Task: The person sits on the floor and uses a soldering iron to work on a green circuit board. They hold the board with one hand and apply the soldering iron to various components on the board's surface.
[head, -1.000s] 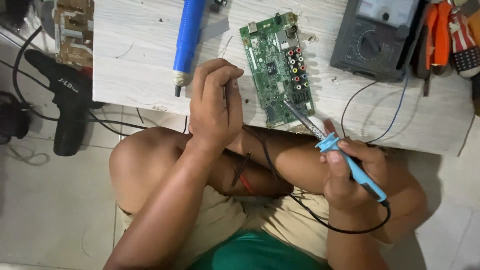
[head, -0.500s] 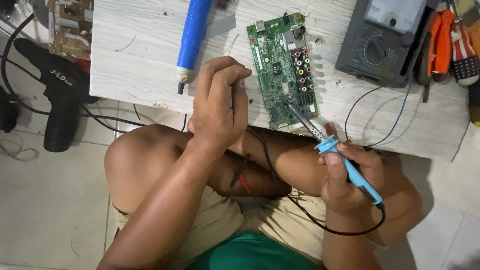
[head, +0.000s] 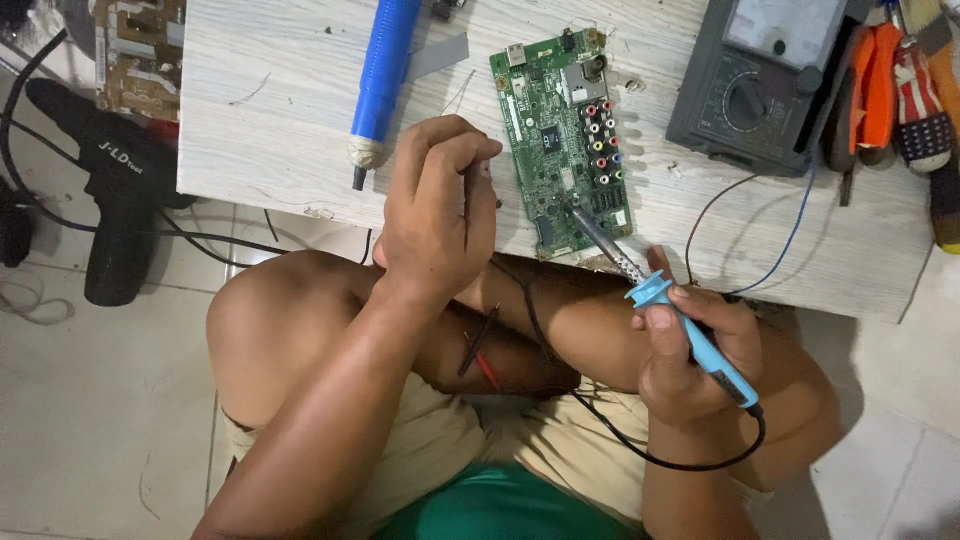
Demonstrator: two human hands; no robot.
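Observation:
A green circuit board [head: 560, 130] lies on a low white wooden table [head: 280, 130], near its front edge. My right hand [head: 690, 350] grips a blue soldering iron [head: 655, 292], and its metal tip rests on the board's lower part. My left hand [head: 435, 205] hovers at the board's left edge, fingers pinched on a thin grey strand; I cannot tell what it is. My bent knees are under the table edge.
A blue desoldering pump [head: 383, 70] lies left of the board and a grey multimeter [head: 750, 80] lies right of it. Orange-handled tools [head: 880, 80] sit at the far right. A black power tool [head: 120, 200] and a brown board [head: 140, 50] are on the floor at left. Red and black probes [head: 480, 350] rest on my lap.
Both hands keep almost the same pose, with the iron tip still on the board. Only the view has shifted slightly.

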